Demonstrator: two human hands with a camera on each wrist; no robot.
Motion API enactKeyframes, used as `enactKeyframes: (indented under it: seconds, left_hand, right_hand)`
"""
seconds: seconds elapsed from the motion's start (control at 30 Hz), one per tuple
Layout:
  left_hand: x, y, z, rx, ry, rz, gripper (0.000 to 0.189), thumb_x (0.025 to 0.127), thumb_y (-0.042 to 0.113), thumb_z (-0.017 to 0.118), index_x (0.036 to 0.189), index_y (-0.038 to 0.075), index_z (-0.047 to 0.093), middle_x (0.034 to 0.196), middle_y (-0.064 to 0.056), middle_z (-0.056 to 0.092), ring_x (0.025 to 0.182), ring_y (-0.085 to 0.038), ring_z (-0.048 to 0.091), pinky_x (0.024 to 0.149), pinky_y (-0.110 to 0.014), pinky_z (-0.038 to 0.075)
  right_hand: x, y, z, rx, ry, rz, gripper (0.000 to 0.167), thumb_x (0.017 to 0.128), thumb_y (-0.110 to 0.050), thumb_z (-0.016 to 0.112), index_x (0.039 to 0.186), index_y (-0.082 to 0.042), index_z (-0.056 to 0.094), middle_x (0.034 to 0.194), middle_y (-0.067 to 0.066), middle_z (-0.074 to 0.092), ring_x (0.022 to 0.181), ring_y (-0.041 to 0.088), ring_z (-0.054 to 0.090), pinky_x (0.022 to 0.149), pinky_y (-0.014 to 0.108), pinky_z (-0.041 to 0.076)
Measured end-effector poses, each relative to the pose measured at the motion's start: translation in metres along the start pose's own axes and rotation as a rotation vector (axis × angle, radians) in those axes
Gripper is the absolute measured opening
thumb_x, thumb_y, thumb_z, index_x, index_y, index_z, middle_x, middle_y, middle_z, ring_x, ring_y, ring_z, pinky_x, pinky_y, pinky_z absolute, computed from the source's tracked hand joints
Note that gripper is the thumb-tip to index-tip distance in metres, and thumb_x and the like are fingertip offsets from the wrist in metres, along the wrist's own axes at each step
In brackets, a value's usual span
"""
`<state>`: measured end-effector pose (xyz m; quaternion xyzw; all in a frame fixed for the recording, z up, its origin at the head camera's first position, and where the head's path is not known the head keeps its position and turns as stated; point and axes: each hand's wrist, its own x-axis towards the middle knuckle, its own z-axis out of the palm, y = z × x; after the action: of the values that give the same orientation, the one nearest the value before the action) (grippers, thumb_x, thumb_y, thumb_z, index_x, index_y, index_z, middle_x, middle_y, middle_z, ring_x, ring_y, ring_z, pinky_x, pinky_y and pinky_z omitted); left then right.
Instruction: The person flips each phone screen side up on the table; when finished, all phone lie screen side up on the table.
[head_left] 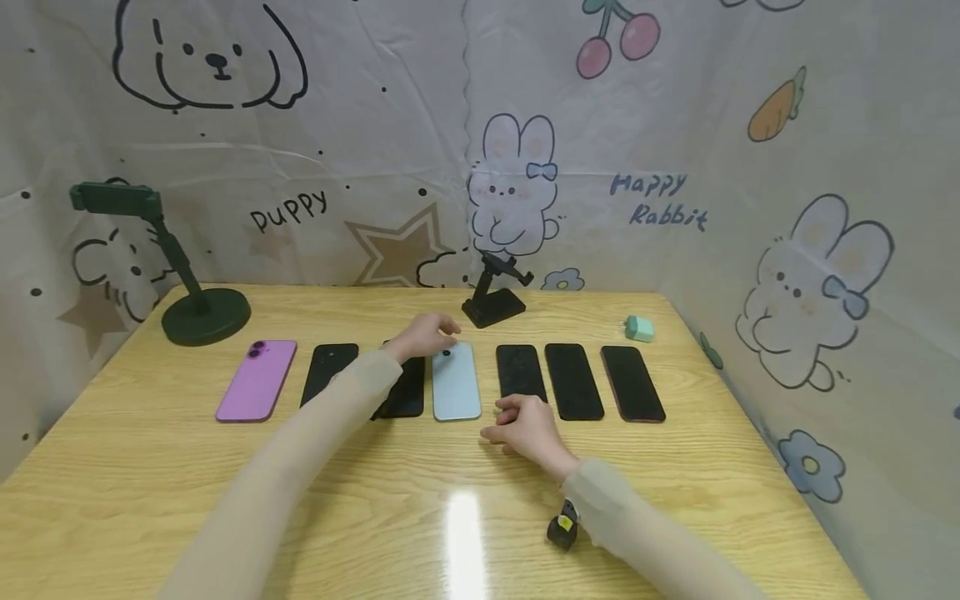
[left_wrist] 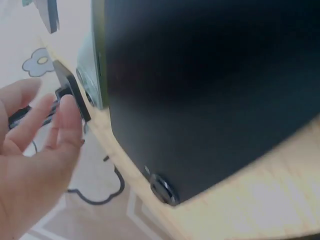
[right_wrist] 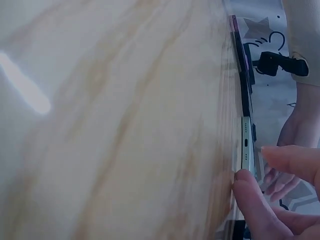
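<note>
A light-blue phone (head_left: 456, 387) lies back up in the middle of a row of phones. Just over its top end hovers my left hand (head_left: 425, 335), fingers loosely bent and holding nothing. Beneath that wrist is a black phone (head_left: 405, 392), large in the left wrist view, where its camera ring shows. My right hand (head_left: 532, 432) is by the lower end of another black phone (head_left: 521, 371), partly covering it. Its thumb and fingers are apart with nothing between them. In the right wrist view these fingers appear near the light-blue phone's bottom edge (right_wrist: 246, 142); contact is unclear.
Further left lie a purple phone (head_left: 257, 379) and a black phone (head_left: 330, 367). Two dark phones (head_left: 573, 382) lie at right. Behind stand a dark green holder (head_left: 206, 315), a small black stand (head_left: 493, 307) and a mint charger plug (head_left: 639, 328). A patterned cloth hangs around the wooden table (head_left: 375, 517).
</note>
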<state>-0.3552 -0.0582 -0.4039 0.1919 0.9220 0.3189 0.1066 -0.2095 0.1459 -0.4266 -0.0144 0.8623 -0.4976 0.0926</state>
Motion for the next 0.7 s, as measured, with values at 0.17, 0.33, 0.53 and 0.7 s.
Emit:
enactKeyframes:
  seconds: [0.17,0.33,0.53,0.7]
  left_hand:
    - [-0.004,-0.002,-0.005,0.092,-0.014,-0.053,0.037,0.093,0.009,0.057,0.126,-0.008,0.058,0.127,-0.025,0.058,0.104,-0.031,0.063,0.091,-0.038,0.052]
    - [0.001,-0.004,-0.003,0.078,-0.106,-0.174,0.045,0.093,0.012,0.059,0.132,-0.009,0.051,0.13,-0.024,0.057,0.073,-0.02,0.068,0.072,-0.029,0.056]
    - [0.017,-0.022,0.004,0.09,-0.134,-0.159,0.019,0.088,0.004,0.063,0.072,0.002,0.054,0.068,-0.009,0.054,0.058,-0.015,0.057,0.056,-0.027,0.049]
    - [0.008,-0.011,0.003,0.074,-0.108,-0.181,0.036,0.09,0.002,0.062,0.062,0.008,0.039,0.054,0.001,0.034,0.056,-0.014,0.055,0.055,-0.024,0.047]
  right_hand:
    - [0.0,-0.004,0.003,0.004,-0.012,0.014,0.049,0.076,-0.011,0.08,0.119,0.005,0.062,0.089,0.011,0.062,0.065,0.013,0.064,0.056,0.028,0.057]
    - [0.003,-0.006,0.007,0.011,-0.009,0.046,0.052,0.076,-0.01,0.08,0.121,0.007,0.06,0.09,0.013,0.063,0.064,0.013,0.065,0.057,0.027,0.057]
    - [0.009,-0.009,0.017,0.028,-0.014,0.049,0.053,0.076,-0.01,0.08,0.12,0.011,0.06,0.091,0.014,0.064,0.064,0.014,0.067,0.058,0.027,0.057]
    - [0.011,-0.011,0.021,0.028,-0.007,0.032,0.047,0.076,-0.005,0.079,0.117,0.01,0.062,0.088,0.013,0.064,0.063,0.014,0.067,0.056,0.027,0.057]
